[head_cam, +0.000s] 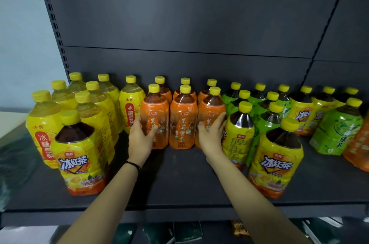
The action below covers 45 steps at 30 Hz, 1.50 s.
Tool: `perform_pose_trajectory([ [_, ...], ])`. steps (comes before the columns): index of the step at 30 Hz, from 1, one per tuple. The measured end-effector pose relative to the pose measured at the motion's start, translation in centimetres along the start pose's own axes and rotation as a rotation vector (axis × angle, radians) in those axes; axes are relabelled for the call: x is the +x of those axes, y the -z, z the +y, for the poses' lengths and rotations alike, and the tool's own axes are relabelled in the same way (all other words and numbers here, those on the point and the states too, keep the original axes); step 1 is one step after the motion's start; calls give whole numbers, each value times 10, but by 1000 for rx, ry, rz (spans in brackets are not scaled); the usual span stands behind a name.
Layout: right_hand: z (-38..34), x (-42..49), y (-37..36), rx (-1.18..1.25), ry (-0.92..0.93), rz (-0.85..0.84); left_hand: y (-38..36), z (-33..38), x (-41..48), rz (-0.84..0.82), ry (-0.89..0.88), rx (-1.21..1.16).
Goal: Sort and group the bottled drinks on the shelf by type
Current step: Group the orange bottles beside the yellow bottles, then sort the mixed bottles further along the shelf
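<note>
Several orange-labelled bottles stand in a block at the middle of the dark shelf [179, 180]. My left hand [140, 138] grips the front-left orange bottle [154, 116], fingers curled round its lower half. My right hand [212, 134] grips the front-right orange bottle [211, 110] the same way. Between them stands the middle orange bottle [182, 122], untouched. Pale yellow pear-drink bottles [43, 124] fill the left side. An iced black tea bottle [78, 156] stands in front of them. Green-labelled bottles [263, 118] and more iced black tea bottles [276, 160] are mixed on the right.
The shelf's back panel [189, 24] rises behind the rows. A green tea bottle [337, 130] and an orange bottle [359, 144] stand at the far right. The shelf's front lip [179, 215] runs below my forearms, with packaged goods on a lower level.
</note>
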State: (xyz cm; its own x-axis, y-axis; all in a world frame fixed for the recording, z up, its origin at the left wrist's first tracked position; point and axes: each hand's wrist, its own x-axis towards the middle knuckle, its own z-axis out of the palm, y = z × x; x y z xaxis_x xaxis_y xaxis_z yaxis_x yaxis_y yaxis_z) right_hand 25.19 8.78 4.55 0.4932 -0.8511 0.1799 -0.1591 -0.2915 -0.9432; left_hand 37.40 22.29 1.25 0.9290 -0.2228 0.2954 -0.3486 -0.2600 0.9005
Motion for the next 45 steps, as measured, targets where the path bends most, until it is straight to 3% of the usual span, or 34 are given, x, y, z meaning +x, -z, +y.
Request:
perform_pose_trajectory([
  [5,14,-42,28,25,208,-118,17,4,-30,-17,-3,0],
  [7,23,-66,51,81,306,-90,26,1,-50,-41,-58,8],
  [12,59,-90,121,139,415,258,36,-26,-94,-50,-103,144],
  [14,70,-88,143,103,398,388,34,-36,-103,-79,-92,206],
  [17,85,-77,172,29,315,496,26,-46,-111,-153,-239,475],
  [23,95,-44,208,249,178,-65,25,-43,-121,-183,-339,677],
  [31,92,-61,186,286,197,-84,35,-32,-132,-146,-379,677],
  [35,85,-74,163,308,198,-141,73,-17,-137,250,-437,518],
  [39,78,-84,137,306,202,-212,124,-15,-120,611,-247,402],
  [41,71,-88,126,315,192,-238,141,-18,-103,608,-115,331],
  [45,60,-94,110,316,133,-302,147,-22,-82,367,-54,111],
])
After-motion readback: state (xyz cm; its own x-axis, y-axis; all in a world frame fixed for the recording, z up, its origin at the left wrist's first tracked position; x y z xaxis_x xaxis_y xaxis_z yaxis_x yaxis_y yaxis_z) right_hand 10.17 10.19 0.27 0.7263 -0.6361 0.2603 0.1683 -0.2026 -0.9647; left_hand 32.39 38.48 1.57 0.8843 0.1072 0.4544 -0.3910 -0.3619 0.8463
